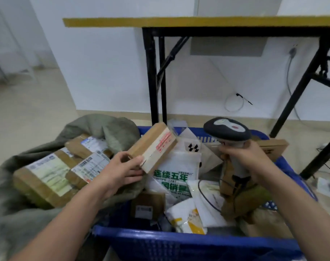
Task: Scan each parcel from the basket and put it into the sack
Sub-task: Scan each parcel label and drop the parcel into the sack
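**Step in hand: scanning one parcel**

1. Your left hand (121, 170) grasps the small cardboard box (153, 146) by its near end, thumb on top and fingers curled beneath. The box is tilted and in the air above the far-left corner of the blue basket (179, 240), just beside the mouth of the sack (107, 127).
2. Your right hand (243, 157) is wrapped around the handle of the scanner (227, 129), over the right half of the basket. The scanner's top housing faces you; its reading window is not visible.
3. The box faces turned toward you show tape with red print, but no barcode label. Whether this box has been read cannot be told.

**Next move, as judged**

- Rotate the box in your left hand until its label meets the scanner window, and bring the two closer; they are near but apart.
- Once read, carry the box over the basket's left rim and release it onto the labelled boxes (43, 176) lying in the sack.
- Many parcels remain in the basket, among them a white bag with green print (171, 178), so the task is far from complete.
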